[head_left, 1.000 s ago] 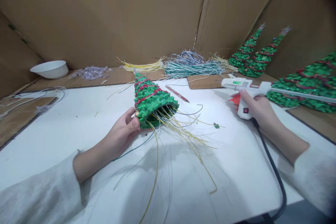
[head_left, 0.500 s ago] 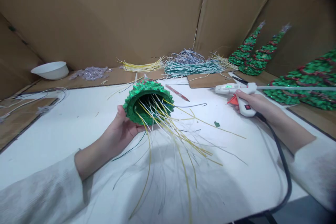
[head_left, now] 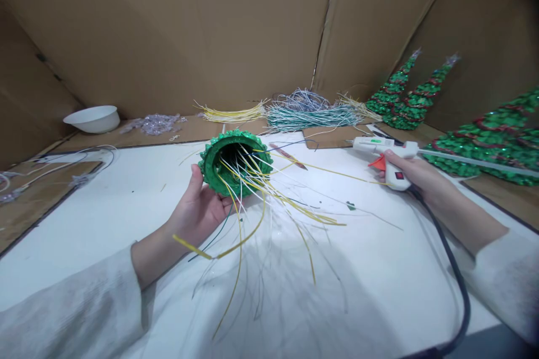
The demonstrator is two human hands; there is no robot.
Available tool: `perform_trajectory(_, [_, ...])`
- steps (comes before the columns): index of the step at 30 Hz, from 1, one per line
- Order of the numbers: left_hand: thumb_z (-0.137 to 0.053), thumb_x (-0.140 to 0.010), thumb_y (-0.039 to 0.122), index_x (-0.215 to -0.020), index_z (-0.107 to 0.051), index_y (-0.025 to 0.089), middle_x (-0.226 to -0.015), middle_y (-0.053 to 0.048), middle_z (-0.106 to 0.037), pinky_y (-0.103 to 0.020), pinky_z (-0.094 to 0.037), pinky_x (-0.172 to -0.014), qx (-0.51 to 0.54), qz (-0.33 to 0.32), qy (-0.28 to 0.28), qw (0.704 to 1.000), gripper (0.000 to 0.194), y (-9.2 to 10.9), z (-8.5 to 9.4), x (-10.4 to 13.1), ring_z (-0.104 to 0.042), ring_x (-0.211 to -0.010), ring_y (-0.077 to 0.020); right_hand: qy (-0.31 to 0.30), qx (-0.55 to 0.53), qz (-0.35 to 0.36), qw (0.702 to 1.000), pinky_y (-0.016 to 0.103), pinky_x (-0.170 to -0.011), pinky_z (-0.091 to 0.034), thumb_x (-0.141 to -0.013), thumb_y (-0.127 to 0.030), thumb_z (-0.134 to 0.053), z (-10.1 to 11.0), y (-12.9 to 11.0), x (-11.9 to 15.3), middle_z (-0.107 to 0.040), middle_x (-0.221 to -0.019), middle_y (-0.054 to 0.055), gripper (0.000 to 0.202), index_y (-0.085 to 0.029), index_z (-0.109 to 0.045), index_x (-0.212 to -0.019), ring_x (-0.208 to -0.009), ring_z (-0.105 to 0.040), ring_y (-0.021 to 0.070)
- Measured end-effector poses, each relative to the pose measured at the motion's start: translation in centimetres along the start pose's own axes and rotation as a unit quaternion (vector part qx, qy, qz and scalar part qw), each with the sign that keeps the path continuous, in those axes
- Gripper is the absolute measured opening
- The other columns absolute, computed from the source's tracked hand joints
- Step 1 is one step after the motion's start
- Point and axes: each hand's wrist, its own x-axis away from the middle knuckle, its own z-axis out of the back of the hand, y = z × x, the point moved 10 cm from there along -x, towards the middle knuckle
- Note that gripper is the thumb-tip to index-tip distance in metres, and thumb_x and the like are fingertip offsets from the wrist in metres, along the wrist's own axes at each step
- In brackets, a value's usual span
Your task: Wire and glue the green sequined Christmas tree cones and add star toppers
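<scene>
Green tree (head_left: pixel 214 175) faces viewer base-first, long axis pointing away

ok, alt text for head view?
Left hand holds a green tree, its hollow base facing the viewer, yellow and white wires trailing out; right hand holds a glue gun. Wire bundles and a white bowl sit behind, more trees at right.

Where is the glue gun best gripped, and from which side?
Probably by its handle, from the right, as the right hand does: the handle slants below the body, behind the orange trigger, and the nozzle points away leftward.
</scene>
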Motion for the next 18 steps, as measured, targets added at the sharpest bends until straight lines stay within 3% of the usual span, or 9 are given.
perform_trajectory(3, [-0.047, -0.075, 0.068, -0.102, -0.064, 0.017, -0.089, -0.008, -0.072, -0.03, -0.053, -0.073, 0.0, 0.002, -0.011, 1.0, 0.06, -0.1, -0.3, 0.0, -0.066, -0.086, -0.0223, -0.015, -0.035, -0.075, 0.996, 0.031, -0.059, -0.052, -0.077, -0.051, -0.059, -0.3, 1.4, 0.2, -0.067, -0.075, 0.019, 0.043, -0.009, -0.063, -0.078, -0.058, -0.064, 0.0192])
perform_trajectory(7, [-0.054, -0.073, 0.066, -0.103, -0.064, 0.018, -0.095, -0.01, -0.07, -0.033, -0.055, -0.07, -0.009, -0.019, -0.004, 1.0, 0.057, 0.1, -0.3, 0.0, -0.067, -0.083, -0.0228, -0.009, -0.047, -0.112, 0.993, 0.03, -0.059, -0.049, -0.07, -0.049, -0.067, -0.3, 1.9, 0.3, -0.067, -0.077, 0.019, 0.04, -0.01, -0.064, -0.074, -0.061, -0.062, 0.0194])
perform_trajectory(14, [-0.054, -0.072, 0.066, -0.103, -0.064, 0.018, -0.094, -0.01, -0.071, -0.033, -0.054, -0.072, -0.039, -0.029, -0.012, 0.999, 0.057, 0.0, -0.4, 0.3, -0.067, -0.083, -0.023, -0.047, -0.046, -0.111, 0.992, 0.029, -0.063, -0.049, -0.071, -0.049, -0.066, -1.1, 1.4, 0.5, -0.067, -0.082, 0.018, 0.039, -0.01, -0.064, -0.08, -0.065, -0.063, 0.0188])
perform_trajectory(18, [-0.062, -0.067, 0.064, -0.099, -0.064, 0.019, -0.086, -0.008, -0.072, -0.032, -0.054, -0.07, -0.057, -0.046, 0.004, 0.997, 0.055, 0.2, -0.2, 0.6, -0.067, -0.08, -0.0222, -0.04, -0.006, -0.073, 0.997, 0.031, -0.056, -0.048, -0.069, -0.048, -0.067, -0.8, 1.3, 0.1, -0.068, -0.078, 0.019, 0.039, -0.009, -0.065, -0.075, -0.062, -0.063, 0.0207])
